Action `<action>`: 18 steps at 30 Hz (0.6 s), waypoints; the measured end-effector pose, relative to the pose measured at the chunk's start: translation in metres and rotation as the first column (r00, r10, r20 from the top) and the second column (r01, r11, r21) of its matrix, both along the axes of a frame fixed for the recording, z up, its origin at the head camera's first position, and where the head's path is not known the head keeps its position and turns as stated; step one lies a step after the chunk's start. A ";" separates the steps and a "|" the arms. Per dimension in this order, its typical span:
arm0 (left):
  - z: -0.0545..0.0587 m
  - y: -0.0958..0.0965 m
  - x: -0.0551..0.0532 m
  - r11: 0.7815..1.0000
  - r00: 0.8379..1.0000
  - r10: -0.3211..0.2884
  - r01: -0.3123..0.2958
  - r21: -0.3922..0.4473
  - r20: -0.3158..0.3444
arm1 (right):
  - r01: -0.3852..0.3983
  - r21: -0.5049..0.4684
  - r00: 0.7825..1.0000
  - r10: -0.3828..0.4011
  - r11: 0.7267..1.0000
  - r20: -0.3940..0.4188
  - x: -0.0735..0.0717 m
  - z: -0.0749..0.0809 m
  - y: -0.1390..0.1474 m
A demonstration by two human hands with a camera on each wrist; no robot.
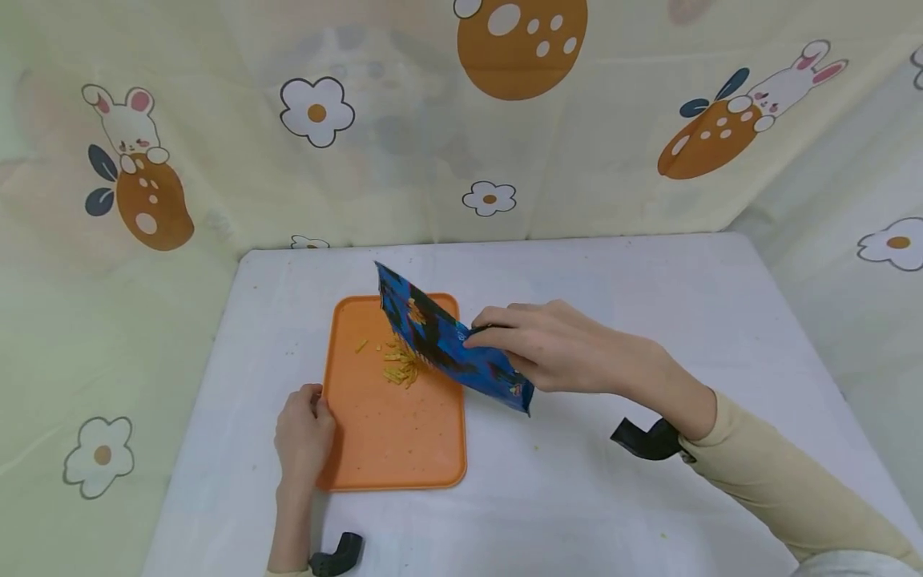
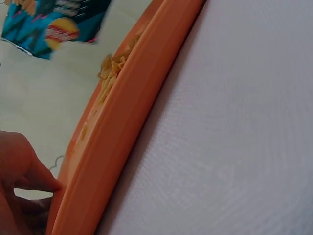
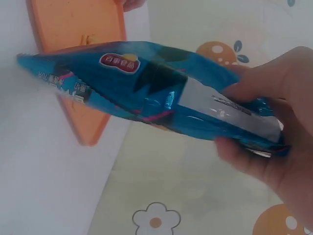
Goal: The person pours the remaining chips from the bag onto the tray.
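My right hand (image 1: pixel 558 346) grips a blue snack bag (image 1: pixel 433 335) by its upper side, holding it tilted over the right part of an orange tray (image 1: pixel 392 441). In the right wrist view the thumb and fingers pinch the crinkled end of the shiny bag (image 3: pixel 146 93). A small heap of yellow stick-shaped snacks (image 1: pixel 401 365) lies on the tray, partly hidden beneath the bag, with loose crumbs around it. At the tray's left edge, my left hand (image 1: pixel 303 433) pinches the rim; the left wrist view shows its fingers (image 2: pixel 36 169) right at that rim.
The tray lies on a white-covered table (image 1: pixel 613 497) with a few tiny crumbs. Behind and beside the table hangs a pale curtain (image 1: pixel 404 160) printed with rabbits, orange shapes and flowers. Black wrist-worn pieces (image 1: pixel 649 439) stick out by both forearms.
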State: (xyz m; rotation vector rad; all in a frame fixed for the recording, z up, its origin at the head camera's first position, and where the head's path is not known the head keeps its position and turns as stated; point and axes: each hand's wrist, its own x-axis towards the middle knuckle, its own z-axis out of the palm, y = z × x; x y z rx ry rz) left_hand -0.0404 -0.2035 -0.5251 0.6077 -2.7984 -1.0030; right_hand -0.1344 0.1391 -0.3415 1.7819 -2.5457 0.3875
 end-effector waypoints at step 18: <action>-0.004 -0.001 0.000 1.000 1.000 -0.004 0.003 -0.012 -0.025 | 0.018 0.008 1.000 -0.018 1.000 -0.004 0.003 0.002 0.002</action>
